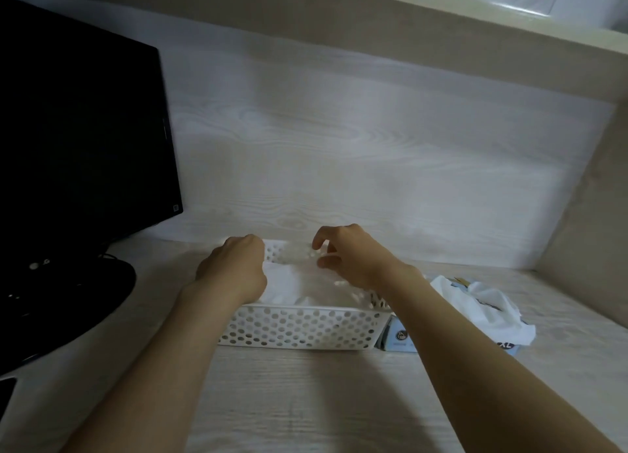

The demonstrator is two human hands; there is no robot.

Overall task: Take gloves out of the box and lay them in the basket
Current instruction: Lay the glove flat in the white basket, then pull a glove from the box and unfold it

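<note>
Pale wood-grain surface fills my view, backed by a matching wall. My left hand is knuckles-up over the white basket; its fingers curl down out of sight onto the gloves lying under them, so I cannot tell their grip. My right hand hangs over the basket's far end, fingers curled, thumb slightly apart; whether they pinch anything I cannot tell. Right of those fingers sits the box, touching the basket, more gloves spilling out. Left of my fingers stands a dark monitor.
</note>
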